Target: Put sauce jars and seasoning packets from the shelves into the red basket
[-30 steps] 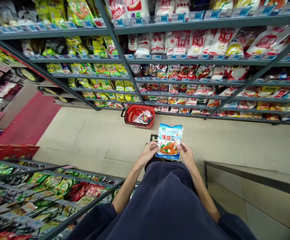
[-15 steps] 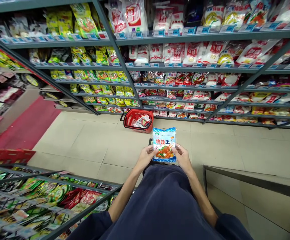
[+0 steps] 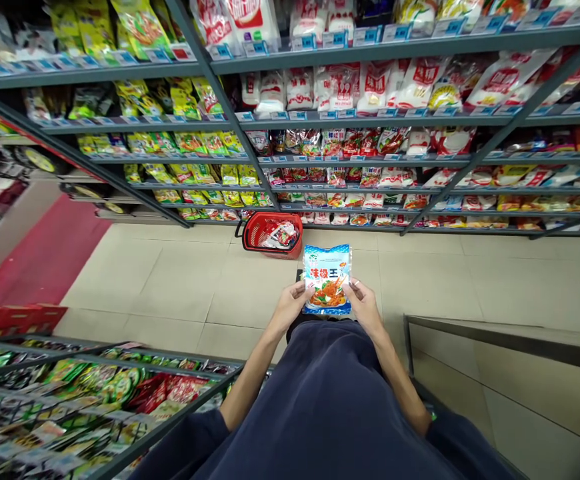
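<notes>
A blue and white seasoning packet [image 3: 327,280] with red lettering and a picture of food on its front is held up before my body. My left hand [image 3: 293,303] is closed on its left edge, thumb on the front. At the right edge my right hand [image 3: 363,301] grips it the same way, with a ring on one finger. The fingers behind the packet are partly hidden. Beyond it, on the floor by the shelves, stands a red shopping basket [image 3: 253,239] with several packets [image 3: 281,235] inside.
Shelves [image 3: 400,50] full of bagged seasonings and price tags run across the front. Another rack [image 3: 180,413] with green and red packets stands at lower left. On the right is a grey-edged panel [image 3: 510,333]. Pale tiles [image 3: 185,280] cover the floor.
The packet and both hands sit slightly higher in view, and its top leans away a little less squarely. The shelves and basket have shifted slightly up and left as the view moved.
</notes>
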`<state>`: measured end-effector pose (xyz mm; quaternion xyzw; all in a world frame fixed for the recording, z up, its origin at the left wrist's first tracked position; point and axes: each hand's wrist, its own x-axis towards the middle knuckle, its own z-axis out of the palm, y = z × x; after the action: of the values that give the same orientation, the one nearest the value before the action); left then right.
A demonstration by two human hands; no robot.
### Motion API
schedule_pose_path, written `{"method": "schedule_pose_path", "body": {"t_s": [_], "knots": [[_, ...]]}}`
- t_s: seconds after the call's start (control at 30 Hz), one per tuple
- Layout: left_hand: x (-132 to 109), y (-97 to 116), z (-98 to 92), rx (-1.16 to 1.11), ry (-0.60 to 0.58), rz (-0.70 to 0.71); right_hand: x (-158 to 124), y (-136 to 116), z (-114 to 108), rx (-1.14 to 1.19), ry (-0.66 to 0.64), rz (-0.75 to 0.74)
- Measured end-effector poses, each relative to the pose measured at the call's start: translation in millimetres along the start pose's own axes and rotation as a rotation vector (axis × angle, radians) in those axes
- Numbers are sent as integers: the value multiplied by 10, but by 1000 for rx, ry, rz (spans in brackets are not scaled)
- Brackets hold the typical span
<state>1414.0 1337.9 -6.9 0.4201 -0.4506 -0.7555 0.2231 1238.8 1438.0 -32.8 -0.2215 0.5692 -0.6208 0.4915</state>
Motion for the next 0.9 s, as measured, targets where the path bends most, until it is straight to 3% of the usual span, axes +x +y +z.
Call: {"method": "schedule_pose_path", "body": {"t_s": [0.9], "knots": [[17,-50,-26,10,35,4,60,83,-27,-18,-46,-10]]}}
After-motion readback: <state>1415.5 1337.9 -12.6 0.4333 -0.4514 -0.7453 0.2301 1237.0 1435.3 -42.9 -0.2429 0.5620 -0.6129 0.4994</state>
